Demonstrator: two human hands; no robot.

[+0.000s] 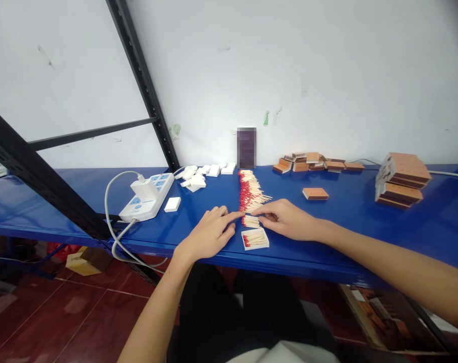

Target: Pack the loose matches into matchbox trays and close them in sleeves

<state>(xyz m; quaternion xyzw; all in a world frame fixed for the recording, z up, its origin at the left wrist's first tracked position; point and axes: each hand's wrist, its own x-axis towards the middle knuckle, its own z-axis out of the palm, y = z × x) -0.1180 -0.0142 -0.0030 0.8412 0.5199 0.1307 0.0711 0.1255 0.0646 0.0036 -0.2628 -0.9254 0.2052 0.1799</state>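
Red-headed matches [250, 191] lie in a long pile on the blue shelf, heads to the left. My left hand [210, 233] is at the left of the pile, its index finger reaching to the match heads and its thumb apart. From the other side my right hand [285, 220] points its index finger at the bare ends, with the other fingers partly curled. Between the two fingertips a small group of matches [252, 222] lies a little apart from the main pile. Nearest to me is a white matchbox tray [255, 246] with several matches in it.
White trays [194, 177] lie at the back left, with one single tray [172, 204] nearer. A power strip [147, 197] and cables are at the left. Orange matchbox sleeves [308, 161] lie behind, one sleeve [315, 193] nearer, and a stack [402, 179] stands right. Black posts [143, 75] frame the shelf.
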